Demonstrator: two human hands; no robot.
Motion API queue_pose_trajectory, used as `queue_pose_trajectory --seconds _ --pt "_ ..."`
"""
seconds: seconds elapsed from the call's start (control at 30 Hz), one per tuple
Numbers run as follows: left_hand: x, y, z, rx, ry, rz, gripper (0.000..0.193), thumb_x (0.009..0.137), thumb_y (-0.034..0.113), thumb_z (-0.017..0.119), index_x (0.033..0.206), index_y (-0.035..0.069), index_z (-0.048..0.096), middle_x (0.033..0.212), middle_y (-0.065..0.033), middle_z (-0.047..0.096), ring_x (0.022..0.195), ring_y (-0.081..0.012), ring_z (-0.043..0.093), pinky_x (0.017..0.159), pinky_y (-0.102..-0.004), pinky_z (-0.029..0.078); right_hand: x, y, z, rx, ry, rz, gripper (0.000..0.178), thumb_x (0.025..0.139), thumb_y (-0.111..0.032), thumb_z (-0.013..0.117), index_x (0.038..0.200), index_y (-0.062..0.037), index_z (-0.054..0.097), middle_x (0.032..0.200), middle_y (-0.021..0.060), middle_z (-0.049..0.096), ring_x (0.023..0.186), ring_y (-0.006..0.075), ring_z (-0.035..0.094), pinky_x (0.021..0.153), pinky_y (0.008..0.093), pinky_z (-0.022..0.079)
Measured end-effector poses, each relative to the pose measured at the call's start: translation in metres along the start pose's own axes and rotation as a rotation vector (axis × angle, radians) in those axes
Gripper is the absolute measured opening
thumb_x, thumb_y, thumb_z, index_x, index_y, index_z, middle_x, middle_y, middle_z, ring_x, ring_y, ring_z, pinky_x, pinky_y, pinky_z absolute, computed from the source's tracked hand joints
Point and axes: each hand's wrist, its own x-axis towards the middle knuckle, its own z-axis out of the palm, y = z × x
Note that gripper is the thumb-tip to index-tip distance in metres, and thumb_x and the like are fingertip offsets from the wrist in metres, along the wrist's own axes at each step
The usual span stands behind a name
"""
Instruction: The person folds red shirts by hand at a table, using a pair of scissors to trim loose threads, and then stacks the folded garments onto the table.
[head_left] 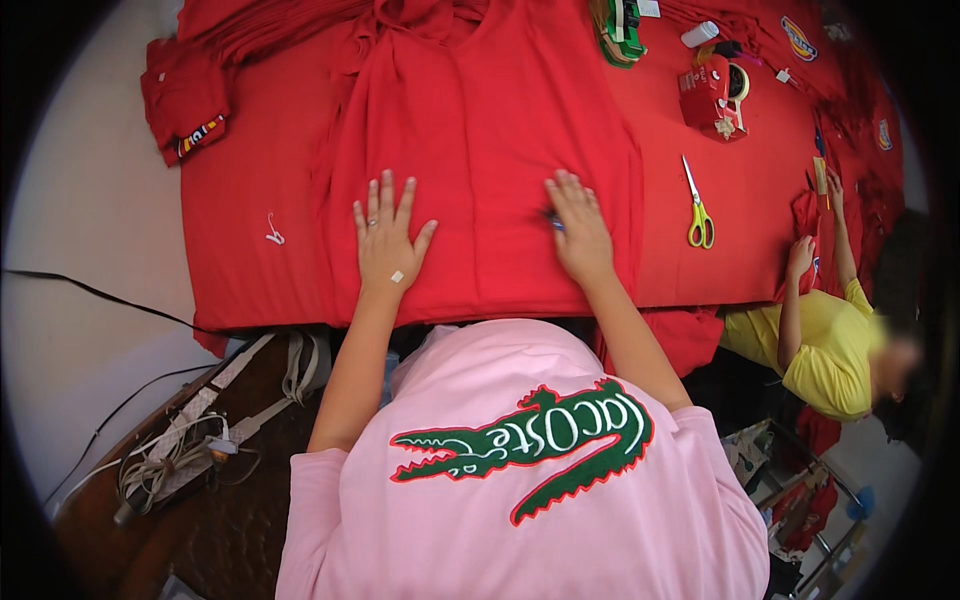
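Note:
A red garment (465, 200) lies spread out in front of me, with a seam or fold running down its middle. My left hand (390, 235) rests flat on its left part, fingers spread and nothing in them; a ring and a small white sticker show on it. On the garment's right part is my right hand (578, 225), slightly blurred, fingers stretched and close together. A small dark and blue tool (556, 220) pokes out from under its palm, apparently tucked in the hand; its kind is hidden.
Yellow-handled scissors (699, 215) lie right of the garment on the red-covered table (665, 270). Farther back are a red box with tape rolls (712, 98) and a green tape dispenser (622, 35). A folded red garment (185, 100) lies far left. A co-worker in yellow (815, 345) works at right.

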Motion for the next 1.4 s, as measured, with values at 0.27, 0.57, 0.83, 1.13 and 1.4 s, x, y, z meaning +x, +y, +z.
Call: queue_pose_trajectory --seconds 0.27,0.57,0.83,1.13,1.4 --pt "0.009 -0.014 -0.007 0.095 0.019 -0.097 0.075 0.103 0.054 0.051 0.163 0.012 0.033 0.173 -0.0130 0.020 0.159 -0.0381 0.015 0.127 -0.0571 0.012 -0.016 0.031 -0.011 0.024 0.123 0.174 0.051 0.101 -0.010 0.055 0.152 -0.0094 0.050 0.161 0.0128 0.045 0.150 0.0313 0.039 0.123 0.0470 0.030" --pt "0.012 -0.075 0.002 -0.161 0.473 -0.407 0.039 0.099 0.029 0.068 0.130 0.007 0.063 0.126 -0.0105 0.064 0.124 -0.0290 0.054 0.114 -0.0541 0.029 -0.013 0.034 -0.013 0.086 0.168 0.172 0.043 0.103 -0.013 0.055 0.146 -0.0087 0.055 0.159 0.0128 0.047 0.149 0.0312 0.041 0.122 0.0470 0.031" --pt "0.010 -0.058 -0.040 -0.766 0.524 -0.511 0.018 0.099 0.018 0.071 0.105 0.001 0.070 0.093 -0.0088 0.069 0.081 -0.0182 0.064 0.075 -0.0317 0.051 0.024 0.003 -0.022 0.729 0.190 0.420 0.034 0.104 -0.011 0.055 0.138 -0.0069 0.062 0.112 0.0095 0.072 0.096 0.0176 0.062 0.083 0.0311 0.049" --pt "0.015 0.087 -0.077 -1.403 0.375 -0.316 0.021 0.103 0.015 0.062 0.118 0.001 0.063 0.108 -0.0087 0.065 0.098 -0.0163 0.062 0.089 -0.0302 0.050 0.130 -0.134 -0.014 1.196 0.011 0.380 0.062 0.090 -0.015 0.067 0.145 0.0089 0.050 0.141 0.0298 0.059 0.129 0.0344 0.061 0.105 0.0374 0.050" --pt "0.034 -0.009 -0.099 -2.105 -0.255 -0.451 0.054 0.105 0.040 0.051 0.145 0.006 0.044 0.143 -0.0140 0.052 0.131 -0.0271 0.049 0.113 -0.0424 0.038 0.091 -0.245 -0.164 1.435 -1.116 -0.573 0.062 0.089 -0.006 0.067 0.149 -0.0009 0.052 0.148 0.0190 0.059 0.135 0.0235 0.057 0.114 0.0341 0.043"
